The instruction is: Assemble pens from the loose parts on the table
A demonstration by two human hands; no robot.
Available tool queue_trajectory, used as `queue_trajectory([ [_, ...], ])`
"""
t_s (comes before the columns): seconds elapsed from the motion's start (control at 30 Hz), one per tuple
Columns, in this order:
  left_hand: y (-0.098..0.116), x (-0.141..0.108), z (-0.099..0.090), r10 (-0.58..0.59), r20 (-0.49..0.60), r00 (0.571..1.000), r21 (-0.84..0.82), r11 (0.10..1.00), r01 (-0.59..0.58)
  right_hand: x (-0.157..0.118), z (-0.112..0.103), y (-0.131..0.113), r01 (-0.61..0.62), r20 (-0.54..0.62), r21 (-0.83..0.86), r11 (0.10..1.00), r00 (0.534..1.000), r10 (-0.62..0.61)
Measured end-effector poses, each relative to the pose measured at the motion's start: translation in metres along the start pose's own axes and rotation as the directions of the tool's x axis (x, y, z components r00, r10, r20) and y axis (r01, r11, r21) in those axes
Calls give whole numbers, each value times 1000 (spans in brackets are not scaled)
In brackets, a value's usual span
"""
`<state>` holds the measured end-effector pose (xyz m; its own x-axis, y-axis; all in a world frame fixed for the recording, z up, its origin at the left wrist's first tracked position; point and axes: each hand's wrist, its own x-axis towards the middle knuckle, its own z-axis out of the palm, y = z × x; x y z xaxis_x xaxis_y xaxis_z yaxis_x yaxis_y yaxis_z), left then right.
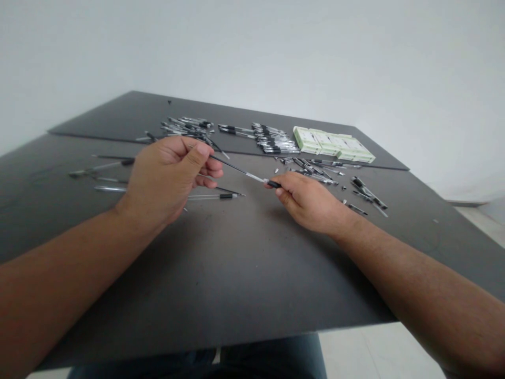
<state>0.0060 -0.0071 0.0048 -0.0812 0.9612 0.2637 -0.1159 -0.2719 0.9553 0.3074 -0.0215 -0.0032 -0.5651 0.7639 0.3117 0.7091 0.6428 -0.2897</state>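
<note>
My left hand (169, 179) pinches a slim black-and-clear pen (244, 175) between thumb and fingers. My right hand (307, 202) grips the black end of that same pen with its fingertips, so the pen spans the gap between my hands. Just beyond my left hand, several loose pens (104, 171) lie on the dark grey tabletop (221, 273), partly hidden by the hand. Another pen (219, 196) lies beneath the gap between my hands. A scattered heap of pens and pen parts (313, 171) lies beyond my right hand.
Farther back lie a tangled pile of pens (185, 126) and a neater row of pens (272, 139), beside pale green-and-white boxes (333, 145). A dark board (130, 116) overlaps the table's far side. A white wall stands behind.
</note>
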Motion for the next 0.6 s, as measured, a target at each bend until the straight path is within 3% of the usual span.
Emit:
queue_trajectory([
  [0.6,3,-1,2,7,14,1000,14,1000,-7,1,1,0,25,33,-20,999,999,-24],
])
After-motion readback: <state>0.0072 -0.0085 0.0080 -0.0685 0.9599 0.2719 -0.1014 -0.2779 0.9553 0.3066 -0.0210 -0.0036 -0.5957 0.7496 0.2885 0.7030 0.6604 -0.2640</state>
